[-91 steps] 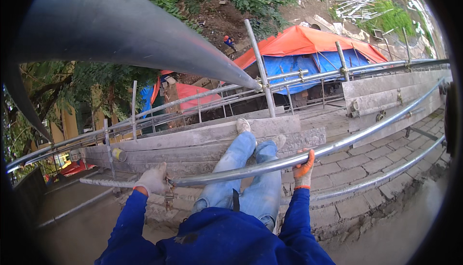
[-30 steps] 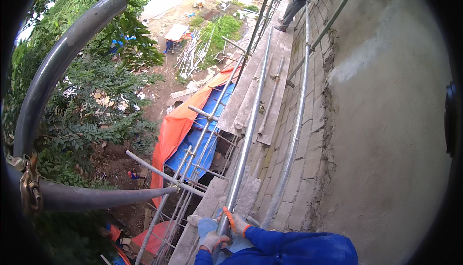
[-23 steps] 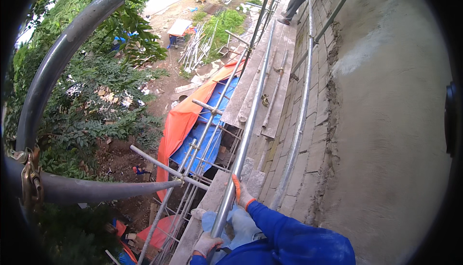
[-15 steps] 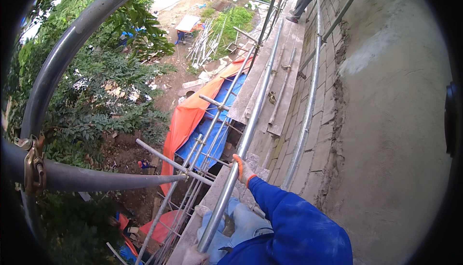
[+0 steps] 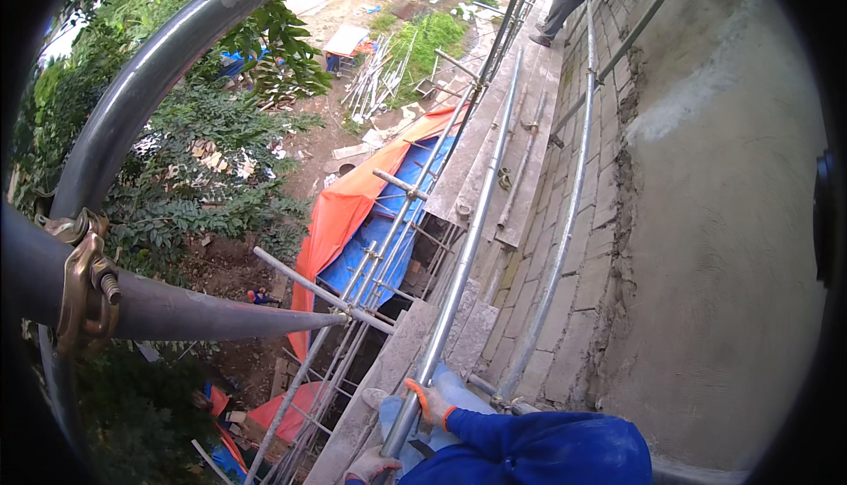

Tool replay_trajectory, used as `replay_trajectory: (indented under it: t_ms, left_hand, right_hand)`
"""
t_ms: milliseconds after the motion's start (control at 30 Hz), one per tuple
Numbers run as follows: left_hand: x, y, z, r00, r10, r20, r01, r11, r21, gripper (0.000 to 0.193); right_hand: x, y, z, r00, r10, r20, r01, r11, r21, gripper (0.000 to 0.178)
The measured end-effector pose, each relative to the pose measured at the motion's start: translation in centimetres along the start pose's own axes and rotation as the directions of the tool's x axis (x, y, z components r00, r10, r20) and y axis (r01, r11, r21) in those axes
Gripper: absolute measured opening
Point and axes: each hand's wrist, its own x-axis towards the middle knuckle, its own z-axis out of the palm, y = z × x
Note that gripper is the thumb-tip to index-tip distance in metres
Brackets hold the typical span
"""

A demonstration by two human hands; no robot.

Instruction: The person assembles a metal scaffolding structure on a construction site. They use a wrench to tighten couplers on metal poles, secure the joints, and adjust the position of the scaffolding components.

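Observation:
A long silver steel pipe [image 5: 454,302] slants from near my body toward the far end of the scaffold. My right hand [image 5: 430,404], in a work glove with orange on it, is closed around its lower part. Lower down, my left hand [image 5: 371,466], also gloved, grips the pipe close to its near end. My legs in pale jeans show below and beside the pipe, over the plank walkway [image 5: 384,388]. The pipe's near end is partly hidden by my left hand and blue sleeve.
A rough plastered wall [image 5: 715,247] stands at right. Another pipe [image 5: 573,198] runs along it. At left, a thick scaffold tube [image 5: 203,304] carries a clamp [image 5: 88,287]. A person [image 5: 565,0] stands on the far planks. Orange and blue tarps [image 5: 353,212] lie below.
My right hand has come down the pipe, closer to my left hand, and my right arm is more bent. The view has shifted slightly, so the near tube and clamp look larger.

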Motion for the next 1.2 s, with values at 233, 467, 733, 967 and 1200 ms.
replay_trajectory:
  t_ms: [233, 467, 733, 967, 1200]
  left_hand:
    - [-4.4, -5.0, -0.6, 0.964, 0.128, -0.234, -0.124, 0.992, 0.033, 0.035]
    - [-16.0, -2.0, -0.3, 0.927, 0.265, -0.266, -0.271, 0.962, 0.014, 0.049]
    - [-1.6, -6.8, -3.6, 0.988, -0.153, 0.027, 0.156, 0.977, -0.144, 0.041]
    - [-11.5, -7.3, -1.0, 0.952, 0.077, -0.297, 0.008, 0.961, 0.276, 0.044]
    - [-11.6, -20.8, -2.9, 0.967, -0.051, -0.251, 0.102, 0.975, 0.195, 0.055]
  right_hand:
    - [-0.2, -3.4, 3.2, 0.976, -0.215, 0.015, 0.211, 0.968, 0.133, 0.054]
    - [7.2, -11.6, 2.1, 0.964, -0.257, -0.071, 0.264, 0.956, 0.126, 0.051]
    - [-1.5, 2.8, 3.8, 0.999, 0.011, -0.049, -0.008, 0.997, 0.073, 0.039]
    - [1.0, -9.3, 2.4, 0.886, -0.432, -0.172, 0.426, 0.902, -0.069, 0.061]
    - [9.6, -19.0, 2.0, 0.864, -0.503, -0.019, 0.312, 0.565, -0.764, 0.072]
